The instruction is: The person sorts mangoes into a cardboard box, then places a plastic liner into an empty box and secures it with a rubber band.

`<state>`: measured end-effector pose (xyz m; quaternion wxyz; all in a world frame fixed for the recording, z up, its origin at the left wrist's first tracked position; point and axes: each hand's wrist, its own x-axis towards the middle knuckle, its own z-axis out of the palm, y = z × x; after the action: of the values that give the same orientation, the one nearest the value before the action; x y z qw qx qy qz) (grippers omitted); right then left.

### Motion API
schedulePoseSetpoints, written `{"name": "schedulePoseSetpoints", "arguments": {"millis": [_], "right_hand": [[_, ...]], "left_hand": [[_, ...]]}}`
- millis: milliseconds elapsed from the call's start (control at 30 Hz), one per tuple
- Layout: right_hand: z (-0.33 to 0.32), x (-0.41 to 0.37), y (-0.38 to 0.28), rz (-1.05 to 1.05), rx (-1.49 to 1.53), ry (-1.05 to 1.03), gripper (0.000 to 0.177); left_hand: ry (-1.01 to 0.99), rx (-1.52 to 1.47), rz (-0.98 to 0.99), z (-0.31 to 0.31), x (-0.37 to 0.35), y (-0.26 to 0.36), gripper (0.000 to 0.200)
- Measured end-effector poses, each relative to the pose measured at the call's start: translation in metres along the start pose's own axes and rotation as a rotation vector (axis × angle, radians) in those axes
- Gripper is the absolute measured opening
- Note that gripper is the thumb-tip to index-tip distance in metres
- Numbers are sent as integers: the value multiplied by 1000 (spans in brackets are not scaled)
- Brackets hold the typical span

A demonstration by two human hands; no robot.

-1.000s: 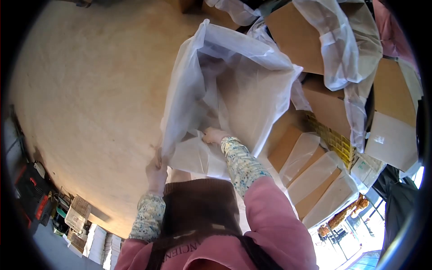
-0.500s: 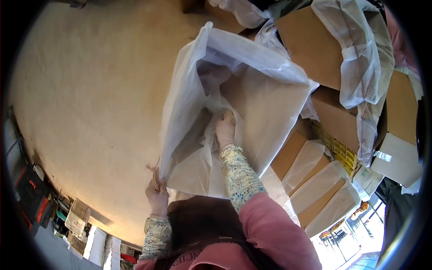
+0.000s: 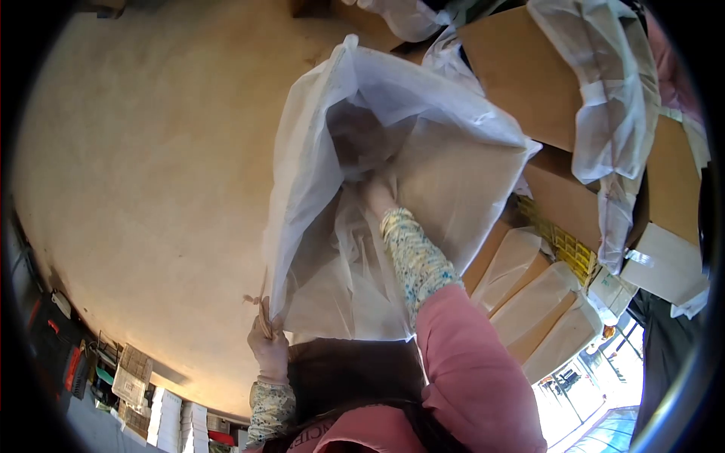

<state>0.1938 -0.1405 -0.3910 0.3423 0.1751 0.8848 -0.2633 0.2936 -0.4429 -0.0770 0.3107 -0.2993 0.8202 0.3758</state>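
Observation:
A large white bag of thin, see-through cloth stands in front of me with its mouth spread wide. My left hand is closed at the bag's near left corner, gripping the edge there. A brown string sticks up from that same hand. My right hand reaches deep inside the bag, beside folds of loose cloth. Its fingers are hidden in the shadow and cloth, so their pose does not show. Both forearms wear flowered sleeve covers.
Cardboard boxes draped with white cloth stand at the right, with a yellow crate among them. White stacks and a woven basket sit at the lower left. Tan floor stretches along the left.
My right hand has pushed deeper into the bag, and its fingers have gone out of sight. The loose cloth inside has shifted. My left hand keeps its hold on the corner.

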Motion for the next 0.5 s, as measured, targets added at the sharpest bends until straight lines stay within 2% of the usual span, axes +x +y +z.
{"name": "schedulePoseSetpoints", "arguments": {"millis": [67,133,167,200,233,267,300,333,400,433,467,500], "right_hand": [[7,-25,-1,-2,11,17,54],[-80,-89,-81,343,330,-106,45],[-103,-117,-100,335,335,-84,45],[-121,-143,-115,210,480,-1,41],[-138,-160,-129,81,621,81,37],[-160,-172,-139,70,625,102,37],[-184,-186,-141,-129,416,466,35],[-206,-200,-140,-320,188,818,33],[-253,-217,-125,-124,-678,895,38],[-276,-208,-110,-74,-285,1033,42],[-297,-190,-92,-32,117,1139,46],[-312,-174,-76,-22,98,1134,48]], "left_hand": [[22,-111,-55,-1,1,18,25],[-4,-176,-54,-4,-1,42,25],[-33,-231,-77,-8,-4,51,26],[-33,-237,-54,-8,-3,46,26],[-69,-211,28,-6,3,32,29],[-104,-183,110,-8,6,27,31],[-170,-81,26,-19,2,45,39],[-169,-81,42,-25,-3,50,39],[-214,-69,-45,-32,-7,62,41],[-213,-71,-23,-33,-4,53,41],[-171,-84,78,-31,2,33,39],[-128,-97,173,-30,5,22,38]]}}
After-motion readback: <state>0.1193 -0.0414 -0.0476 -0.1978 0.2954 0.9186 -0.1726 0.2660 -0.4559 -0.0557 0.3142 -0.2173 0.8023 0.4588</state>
